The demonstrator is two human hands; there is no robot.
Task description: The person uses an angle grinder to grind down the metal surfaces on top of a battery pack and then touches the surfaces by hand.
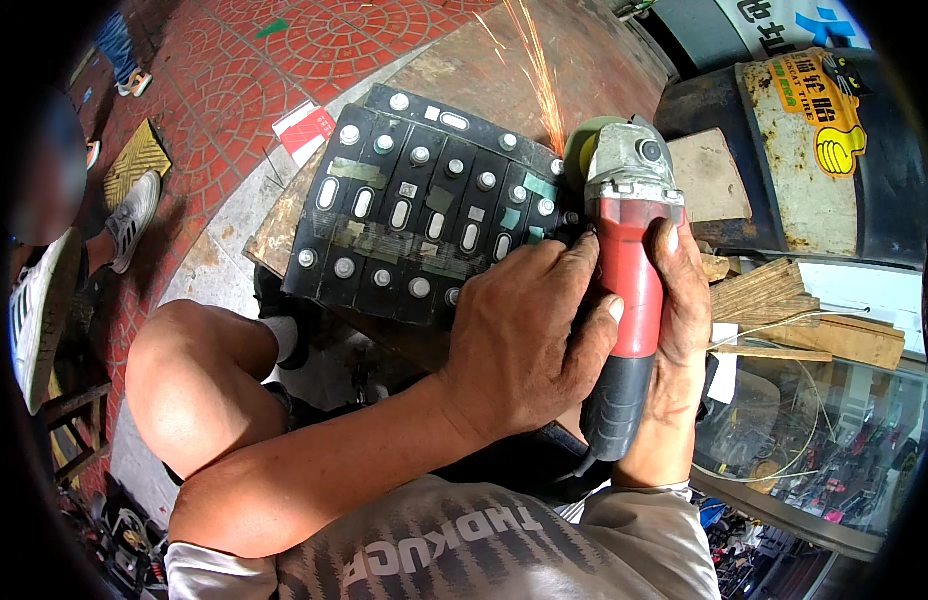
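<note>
Head view: angle grinder (629, 280), red body, silver head, black handle, at right edge of black battery pack (416, 228) dotted with silver terminals (420, 155). Left hand (519, 345), right hand (688, 300) clamped round grinder. Pack near bench's (604, 75) left corner; sparks (544, 85) beyond.

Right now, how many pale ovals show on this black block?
7: six ovals in a row across the black block, one near its far edge; your left hand may hide more.

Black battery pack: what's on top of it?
Round silver terminals, pale ovals and tape-like patches show on the black battery pack. The left hand hides its near right corner, so what is there cannot be seen.
</note>
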